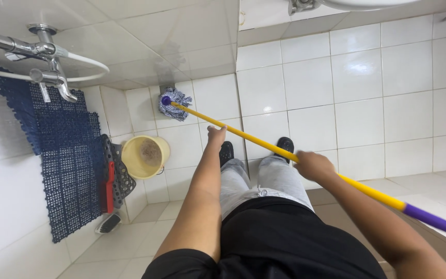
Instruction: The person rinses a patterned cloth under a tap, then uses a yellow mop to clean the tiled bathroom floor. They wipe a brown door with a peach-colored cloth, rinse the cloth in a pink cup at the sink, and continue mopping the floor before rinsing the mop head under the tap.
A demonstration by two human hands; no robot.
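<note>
Both hands point(313, 166) wrapped around the yellow mop handle point(243, 135), left hand point(216, 137) further up; mop head point(175, 105) sits upper left of me.

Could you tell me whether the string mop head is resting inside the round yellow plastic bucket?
No, the string mop head lies on the white floor tiles near the corner, apart from the round yellow plastic bucket beside the blue mat.

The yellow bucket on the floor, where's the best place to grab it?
Probably by the rim. The yellow bucket stands upright and open, and no handle shows clearly. Come from above on its right side: a dark mat and red brush crowd its left. Both hands are busy, the left hand and right hand holding the mop's yellow pole.
</note>
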